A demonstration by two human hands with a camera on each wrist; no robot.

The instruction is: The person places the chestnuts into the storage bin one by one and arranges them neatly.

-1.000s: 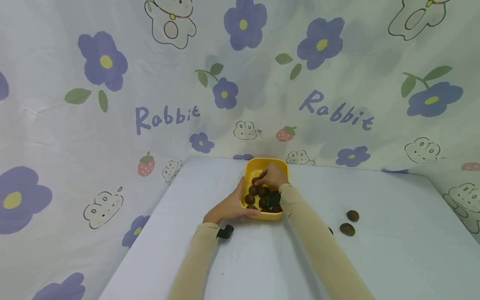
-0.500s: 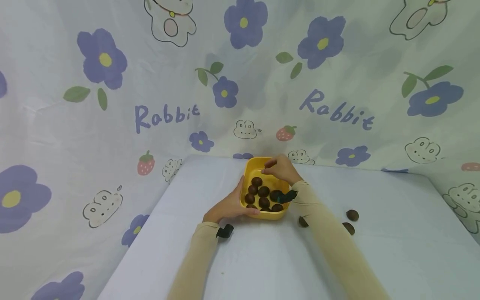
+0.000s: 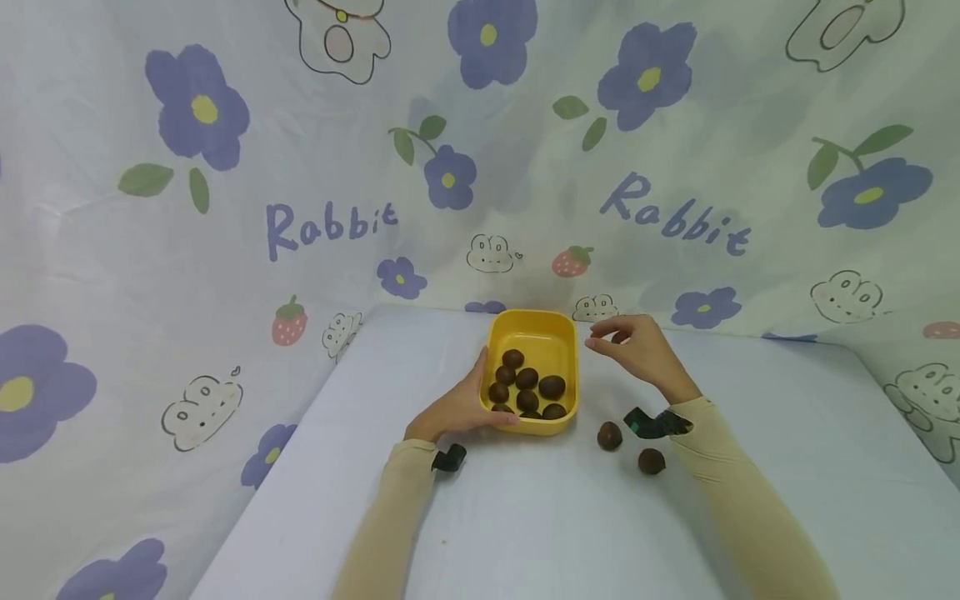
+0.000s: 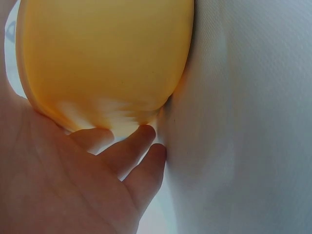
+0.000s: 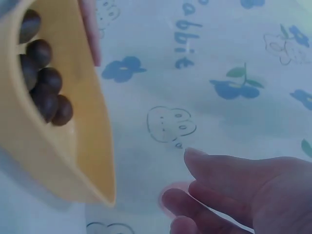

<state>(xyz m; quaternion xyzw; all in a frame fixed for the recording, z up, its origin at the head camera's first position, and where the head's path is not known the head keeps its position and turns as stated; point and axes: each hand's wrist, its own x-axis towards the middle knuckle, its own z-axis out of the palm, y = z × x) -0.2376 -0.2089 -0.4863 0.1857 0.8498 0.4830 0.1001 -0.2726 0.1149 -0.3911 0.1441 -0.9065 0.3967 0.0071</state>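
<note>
A yellow plastic box [image 3: 536, 343] stands on the white table with several round brown chestnuts [image 3: 527, 377] in its near half. My left hand [image 3: 457, 410] holds it by its left near corner, the thumb along the front wall. In the left wrist view, several fingers [image 4: 131, 151] touch the box's outside. To the right of the box and just above the table, my right hand [image 3: 637, 348] has its thumb and fingers apart. The right wrist view shows no chestnut between its fingertips. Two chestnuts [image 3: 610, 436] lie on the table close to the right wrist.
A white cloth backdrop [image 3: 435, 350] with purple flowers, rabbits and lettering rises behind the table [image 3: 525, 517]. Each wrist wears a small black camera mount [image 3: 450, 458]. The right forearm [image 3: 742, 492] covers part of the table's right side.
My right hand has come up out of the box and moved right, past its rim. Its forearm now covers the two chestnuts seen farther right earlier. The left hand keeps its hold on the box.
</note>
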